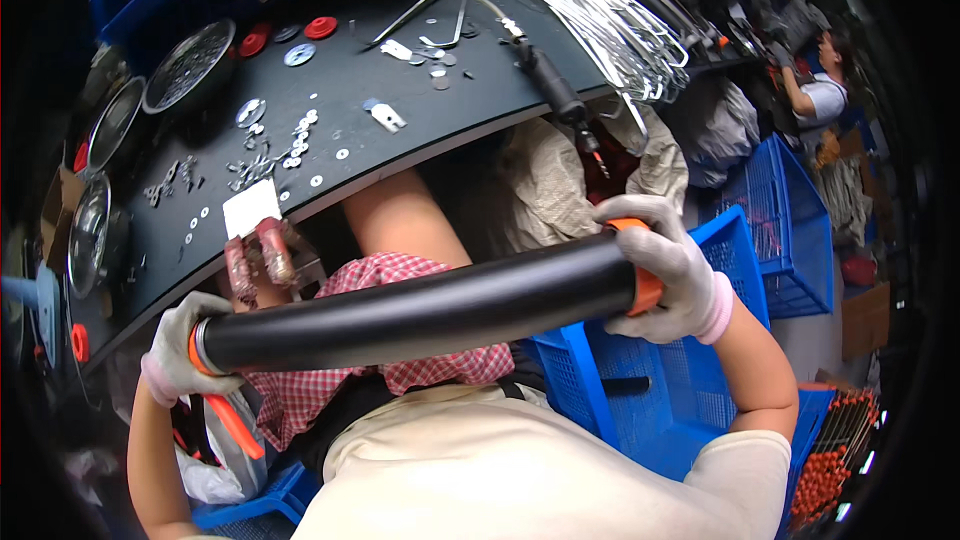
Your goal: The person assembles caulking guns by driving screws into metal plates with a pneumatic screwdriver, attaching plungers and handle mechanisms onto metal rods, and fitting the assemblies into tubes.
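A thick black tube (430, 305) lies across my lap, held level between both hands. My left hand (185, 350), in a white work glove, is closed round its left end, where an orange band and a metal rim show. An orange strip (235, 426) hangs down beside that hand. At the other end my right hand (672, 265), gloved too, wraps its fingers over an orange ring (648, 285) on the tube. Beyond the tube, a pneumatic screwdriver (555, 85) with a bit hangs by the table edge.
The dark workbench (400, 105) holds washers, small metal parts and metal bowls (190, 65). Bent metal rods (600, 15) are piled at its far right. Blue crates (670, 390) stand at my right, a white sack (540, 180) under the bench. A person (820, 90) works further off.
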The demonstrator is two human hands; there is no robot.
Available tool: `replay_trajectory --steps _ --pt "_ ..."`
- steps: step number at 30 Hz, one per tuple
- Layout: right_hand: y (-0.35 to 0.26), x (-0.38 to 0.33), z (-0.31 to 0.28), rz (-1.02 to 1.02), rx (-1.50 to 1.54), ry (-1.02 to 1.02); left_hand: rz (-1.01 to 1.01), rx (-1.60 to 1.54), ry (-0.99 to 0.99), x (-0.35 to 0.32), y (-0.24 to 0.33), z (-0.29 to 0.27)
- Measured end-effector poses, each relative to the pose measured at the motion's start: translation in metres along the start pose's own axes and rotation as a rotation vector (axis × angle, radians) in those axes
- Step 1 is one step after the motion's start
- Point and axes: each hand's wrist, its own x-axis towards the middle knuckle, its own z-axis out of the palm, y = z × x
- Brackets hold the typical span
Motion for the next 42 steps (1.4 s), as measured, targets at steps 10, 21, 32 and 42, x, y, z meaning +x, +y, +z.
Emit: replay_trajectory --steps 10,21,32,42 --pt "-0.013 0.008 0.008 0.636 0.4 0.22 -0.001 0.087 -0.078 -0.01 0.018 -0.007" --pt "-0.013 0.045 0.033 0.437 0.672 -0.163 0.194 0.685 0.36 -0.05 0.011 -0.004" --pt "-0.076 0.193 0.109 -0.063 0.451 -0.273 -0.083 1.253 1.385 -0.239 -0.013 0.0" --pt "-0.276 0.08 0.403 -1.486 0.315 -0.977 -0.157 -1.883 2.125 -0.434 -0.106 0.249"
